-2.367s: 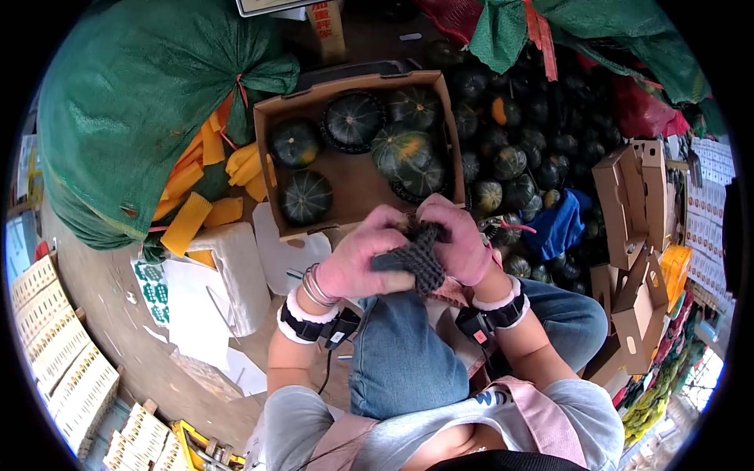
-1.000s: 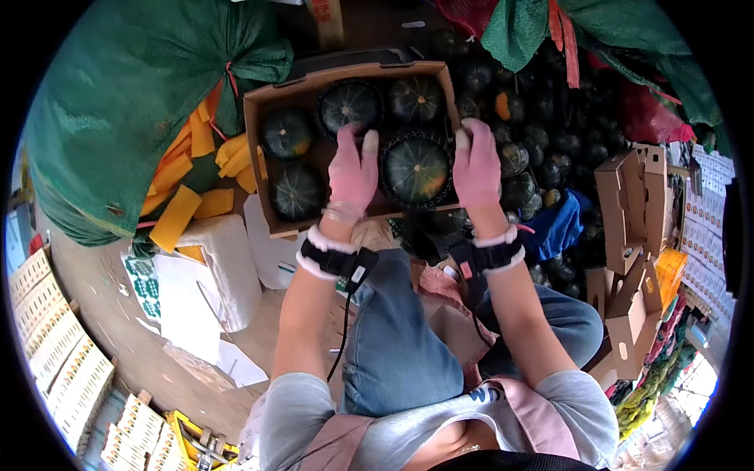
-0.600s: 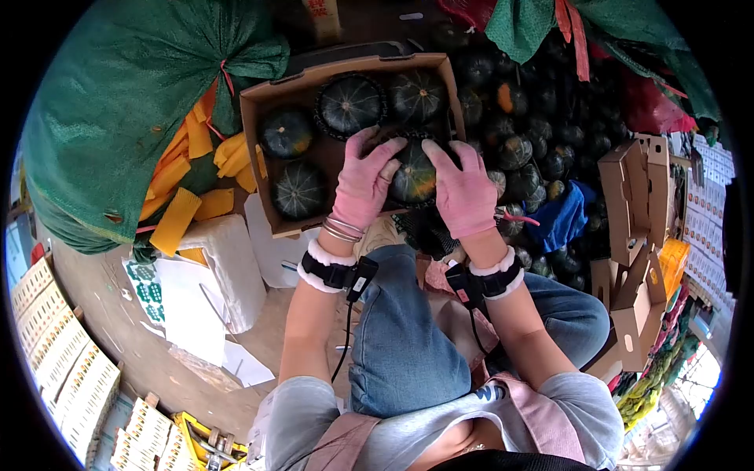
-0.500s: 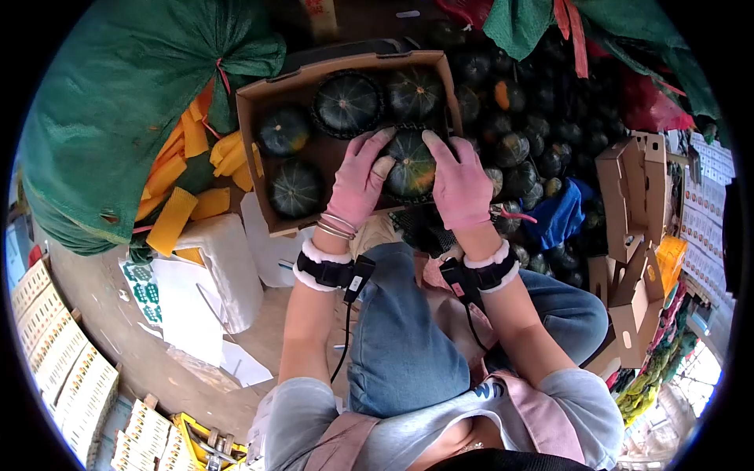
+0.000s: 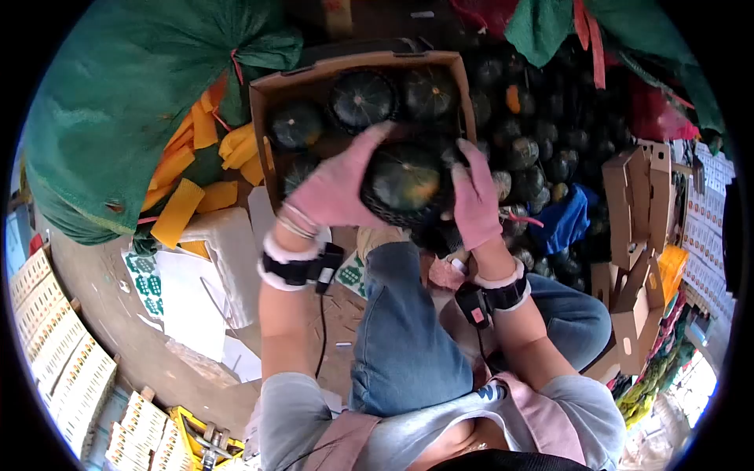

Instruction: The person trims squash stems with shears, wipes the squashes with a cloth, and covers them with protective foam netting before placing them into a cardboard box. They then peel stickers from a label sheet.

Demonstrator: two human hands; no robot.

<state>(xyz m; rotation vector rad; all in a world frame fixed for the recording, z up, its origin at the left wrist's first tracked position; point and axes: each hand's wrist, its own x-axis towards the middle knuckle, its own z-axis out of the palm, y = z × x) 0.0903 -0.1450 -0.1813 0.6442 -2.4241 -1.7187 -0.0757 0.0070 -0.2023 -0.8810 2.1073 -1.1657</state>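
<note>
A dark green pumpkin (image 5: 404,179) with an orange patch, in a black foam net, is raised over the near right part of an open cardboard box (image 5: 258,149). My left hand (image 5: 342,188), in a pink glove, wraps its left side. My right hand (image 5: 476,200), gloved too, grips it from the right, fingertips at the net's edge. Inside the box lie other pumpkins: one at the back left (image 5: 295,125), one in a black net (image 5: 361,100), one at the back right (image 5: 430,93). A further one (image 5: 300,174) is partly hidden behind my left hand.
Many loose pumpkins (image 5: 528,184) are heaped right of the box, with a blue cloth (image 5: 564,222) among them. Empty cardboard cartons (image 5: 632,208) stand farther right. On the left are a green mesh sack (image 5: 118,118), yellow foam pieces (image 5: 179,213) and a white block (image 5: 232,271).
The netted pumpkin has come up out of the box toward me, held between both hands. My left hand has shifted left and around its side; the view has moved slightly.
</note>
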